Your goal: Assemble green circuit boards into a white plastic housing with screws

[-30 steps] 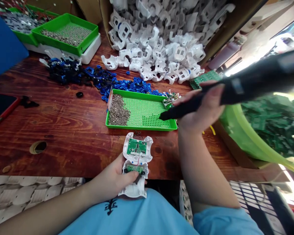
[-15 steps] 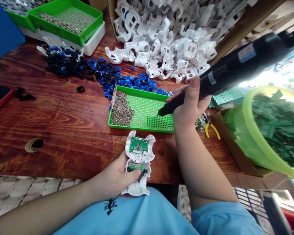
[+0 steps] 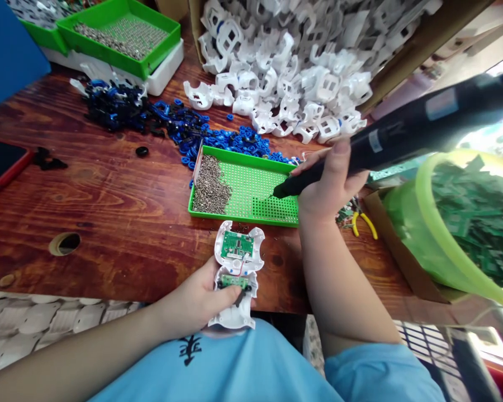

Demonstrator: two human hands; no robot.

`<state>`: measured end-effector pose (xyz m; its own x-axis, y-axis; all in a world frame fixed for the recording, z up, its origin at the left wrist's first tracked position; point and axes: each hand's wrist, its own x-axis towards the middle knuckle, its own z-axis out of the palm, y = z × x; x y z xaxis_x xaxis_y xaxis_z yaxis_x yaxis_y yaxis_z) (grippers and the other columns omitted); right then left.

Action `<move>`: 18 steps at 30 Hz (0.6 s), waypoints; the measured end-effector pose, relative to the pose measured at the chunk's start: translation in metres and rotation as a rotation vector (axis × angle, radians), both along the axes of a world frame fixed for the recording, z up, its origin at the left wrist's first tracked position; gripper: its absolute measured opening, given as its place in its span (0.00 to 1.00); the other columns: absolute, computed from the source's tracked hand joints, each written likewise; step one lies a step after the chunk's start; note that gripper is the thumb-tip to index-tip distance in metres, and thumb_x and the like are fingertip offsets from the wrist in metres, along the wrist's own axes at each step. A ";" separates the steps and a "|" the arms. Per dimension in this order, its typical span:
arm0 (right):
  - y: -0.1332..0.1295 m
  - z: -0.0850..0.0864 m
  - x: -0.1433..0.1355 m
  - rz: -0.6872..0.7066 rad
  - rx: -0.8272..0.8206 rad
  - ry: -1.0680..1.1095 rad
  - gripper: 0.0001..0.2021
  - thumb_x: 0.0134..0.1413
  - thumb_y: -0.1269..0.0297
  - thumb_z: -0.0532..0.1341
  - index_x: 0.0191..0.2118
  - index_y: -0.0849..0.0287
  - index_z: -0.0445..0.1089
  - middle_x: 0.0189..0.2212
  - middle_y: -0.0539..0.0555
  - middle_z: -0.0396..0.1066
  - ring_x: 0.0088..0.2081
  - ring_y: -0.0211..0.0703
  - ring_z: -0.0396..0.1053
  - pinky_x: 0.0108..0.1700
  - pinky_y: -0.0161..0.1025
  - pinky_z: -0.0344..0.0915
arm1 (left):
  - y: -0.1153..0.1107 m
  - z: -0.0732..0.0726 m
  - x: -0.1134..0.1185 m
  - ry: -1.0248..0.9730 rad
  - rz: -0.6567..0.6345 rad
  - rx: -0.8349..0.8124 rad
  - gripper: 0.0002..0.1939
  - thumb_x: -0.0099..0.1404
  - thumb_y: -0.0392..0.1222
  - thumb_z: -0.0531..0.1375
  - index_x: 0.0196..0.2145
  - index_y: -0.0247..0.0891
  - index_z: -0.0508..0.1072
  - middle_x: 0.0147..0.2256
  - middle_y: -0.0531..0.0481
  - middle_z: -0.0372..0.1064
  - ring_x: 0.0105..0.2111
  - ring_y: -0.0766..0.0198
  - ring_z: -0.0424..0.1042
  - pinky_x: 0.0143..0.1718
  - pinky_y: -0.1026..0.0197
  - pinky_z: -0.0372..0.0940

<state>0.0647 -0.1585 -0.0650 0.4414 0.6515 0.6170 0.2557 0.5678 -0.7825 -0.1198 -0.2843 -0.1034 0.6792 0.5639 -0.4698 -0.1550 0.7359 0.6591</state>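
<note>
My left hand (image 3: 209, 293) is closed round an opened white plastic housing (image 3: 240, 315), its thumb lying over the lower half. A green circuit board (image 3: 237, 245) sits in the upper half, and a smaller green board (image 3: 233, 281) with black parts sits in the lower one. Thin wires run between the halves. In my right hand (image 3: 329, 181) is a black electric screwdriver (image 3: 396, 142), tilted with its tip down to the left. That tip is over the perforated green tray (image 3: 245, 218); whether it touches the tray I cannot tell. Small screws (image 3: 209, 187) lie heaped at the tray's left end.
White shells (image 3: 285, 84) are piled in a cardboard box at the back. Blue rings (image 3: 243, 142) and black parts (image 3: 113, 106) lie behind the tray. To the right stand yellow-handled pliers (image 3: 364, 225) and a yellow-green basket (image 3: 423, 223) of green boards. A table hole (image 3: 65, 244) is at left.
The view has shifted slightly. The screwdriver's rear end looks a little lower, its tip still over the tray. My left hand keeps its hold on the housing.
</note>
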 end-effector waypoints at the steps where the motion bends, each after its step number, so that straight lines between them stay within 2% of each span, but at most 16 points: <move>1: -0.004 0.007 -0.001 -0.028 0.022 0.019 0.11 0.53 0.55 0.51 0.33 0.58 0.52 0.20 0.48 0.51 0.17 0.28 0.56 0.20 0.31 0.57 | 0.000 0.000 0.000 0.010 -0.003 0.009 0.19 0.58 0.45 0.61 0.44 0.36 0.61 0.33 0.49 0.69 0.31 0.65 0.70 0.33 0.64 0.66; 4: -0.029 0.034 -0.008 -0.060 0.022 0.085 0.11 0.53 0.55 0.50 0.32 0.58 0.53 0.18 0.48 0.51 0.17 0.29 0.56 0.18 0.30 0.54 | -0.001 0.000 -0.001 0.052 -0.006 0.036 0.21 0.57 0.47 0.61 0.44 0.37 0.61 0.34 0.48 0.69 0.30 0.65 0.69 0.31 0.65 0.65; 7: -0.062 0.060 -0.021 0.102 -0.128 0.143 0.14 0.52 0.50 0.50 0.29 0.56 0.54 0.13 0.47 0.52 0.15 0.35 0.59 0.17 0.35 0.55 | -0.001 0.000 -0.002 0.105 0.000 0.050 0.23 0.56 0.48 0.62 0.46 0.37 0.60 0.34 0.49 0.69 0.29 0.67 0.68 0.30 0.66 0.64; 9: -0.081 0.068 -0.030 0.203 -0.221 0.151 0.19 0.51 0.43 0.50 0.28 0.56 0.52 0.11 0.46 0.54 0.14 0.38 0.59 0.18 0.37 0.58 | -0.001 0.000 -0.001 0.100 0.015 0.052 0.26 0.55 0.48 0.63 0.47 0.36 0.59 0.33 0.50 0.68 0.28 0.68 0.67 0.30 0.68 0.64; 11: -0.091 0.069 -0.037 0.257 -0.258 0.151 0.23 0.48 0.39 0.51 0.27 0.56 0.50 0.11 0.45 0.54 0.13 0.38 0.59 0.18 0.38 0.58 | -0.001 0.000 -0.001 0.079 0.016 0.048 0.28 0.55 0.49 0.63 0.49 0.35 0.58 0.33 0.49 0.68 0.29 0.68 0.67 0.31 0.68 0.64; 13: -0.095 0.064 -0.041 0.278 -0.249 0.149 0.23 0.47 0.39 0.53 0.28 0.56 0.50 0.11 0.45 0.54 0.13 0.37 0.59 0.17 0.37 0.58 | -0.002 -0.001 -0.001 0.070 0.007 0.057 0.28 0.56 0.49 0.62 0.50 0.35 0.57 0.35 0.48 0.68 0.30 0.68 0.67 0.32 0.68 0.64; 18: -0.095 0.050 -0.040 0.299 -0.212 0.141 0.19 0.48 0.46 0.56 0.30 0.56 0.52 0.13 0.44 0.56 0.14 0.33 0.58 0.18 0.33 0.58 | -0.006 -0.005 -0.003 0.083 0.003 0.102 0.24 0.59 0.46 0.60 0.50 0.37 0.59 0.36 0.48 0.68 0.32 0.67 0.68 0.35 0.66 0.64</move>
<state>0.0249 -0.2537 -0.0147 0.2833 0.8709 0.4016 -0.0151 0.4228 -0.9061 -0.1228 -0.2906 -0.1087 0.6387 0.6134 -0.4645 -0.0988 0.6641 0.7411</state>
